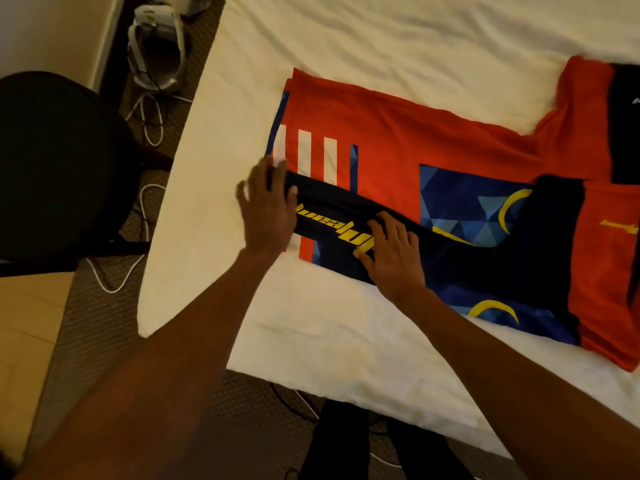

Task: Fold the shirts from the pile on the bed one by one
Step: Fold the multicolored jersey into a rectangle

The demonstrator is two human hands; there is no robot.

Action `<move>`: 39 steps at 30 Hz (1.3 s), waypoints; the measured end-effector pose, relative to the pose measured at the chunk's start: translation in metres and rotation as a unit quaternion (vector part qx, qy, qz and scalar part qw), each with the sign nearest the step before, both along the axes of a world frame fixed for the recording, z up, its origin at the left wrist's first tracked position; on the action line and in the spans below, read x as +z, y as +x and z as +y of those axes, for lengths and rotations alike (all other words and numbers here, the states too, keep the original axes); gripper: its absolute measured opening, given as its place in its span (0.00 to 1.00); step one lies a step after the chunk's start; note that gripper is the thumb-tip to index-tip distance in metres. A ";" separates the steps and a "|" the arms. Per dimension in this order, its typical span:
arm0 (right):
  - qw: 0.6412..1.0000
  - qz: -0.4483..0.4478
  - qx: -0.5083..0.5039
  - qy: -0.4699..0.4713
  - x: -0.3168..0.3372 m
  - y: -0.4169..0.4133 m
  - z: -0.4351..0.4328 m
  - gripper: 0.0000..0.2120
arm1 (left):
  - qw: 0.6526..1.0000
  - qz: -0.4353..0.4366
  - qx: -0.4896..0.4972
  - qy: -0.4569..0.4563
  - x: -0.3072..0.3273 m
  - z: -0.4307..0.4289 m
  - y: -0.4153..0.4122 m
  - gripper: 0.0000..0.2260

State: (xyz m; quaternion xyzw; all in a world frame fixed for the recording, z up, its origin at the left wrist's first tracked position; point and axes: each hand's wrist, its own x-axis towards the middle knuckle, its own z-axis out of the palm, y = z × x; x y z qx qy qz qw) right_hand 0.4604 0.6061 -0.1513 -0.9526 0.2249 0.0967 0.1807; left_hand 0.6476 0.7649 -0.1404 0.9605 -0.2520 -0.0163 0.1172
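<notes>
An orange shirt (408,133) with blue panels, white stripes and yellow marks lies spread flat on the white bed (346,36), its collar end off to the right. A dark navy sleeve (332,209) with yellow lettering is folded across its lower left part. My left hand (268,209) lies flat on the sleeve's cuff end at the shirt's left edge, fingers straight. My right hand (391,254) presses on the sleeve's middle over the lettering, its fingers slightly bent. No pile of other shirts is in view.
The bed's left edge runs down past my left hand. On the carpet to the left stand a black round chair (59,168) and white cables (149,123) near a white device (156,46). Dark trouser legs (346,445) show below the bed's near edge.
</notes>
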 end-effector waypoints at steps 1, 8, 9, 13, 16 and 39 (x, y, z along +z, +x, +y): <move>1.000 0.009 0.000 0.001 0.000 -0.003 0.000 0.29 | 0.998 0.026 -0.050 -0.009 -0.006 -0.005 -0.011 0.23; 0.995 0.040 0.030 0.082 0.005 -0.019 -0.013 0.35 | 0.981 0.105 -0.149 0.070 -0.037 0.012 -0.030 0.30; 0.994 0.025 0.024 0.102 0.007 -0.023 -0.019 0.33 | 0.982 0.108 -0.139 0.073 -0.034 0.009 -0.029 0.31; 0.987 -0.067 -0.084 0.121 0.017 -0.065 -0.057 0.21 | 0.994 0.052 -0.070 0.062 -0.008 -0.041 -0.054 0.30; 0.982 -0.098 -0.144 0.073 0.027 -0.115 -0.103 0.14 | 0.993 0.045 -0.107 0.023 0.007 -0.111 -0.099 0.26; 0.927 0.051 -0.276 0.248 0.019 -0.347 -0.287 0.21 | 0.849 0.073 -0.479 0.211 0.020 -0.484 -0.290 0.21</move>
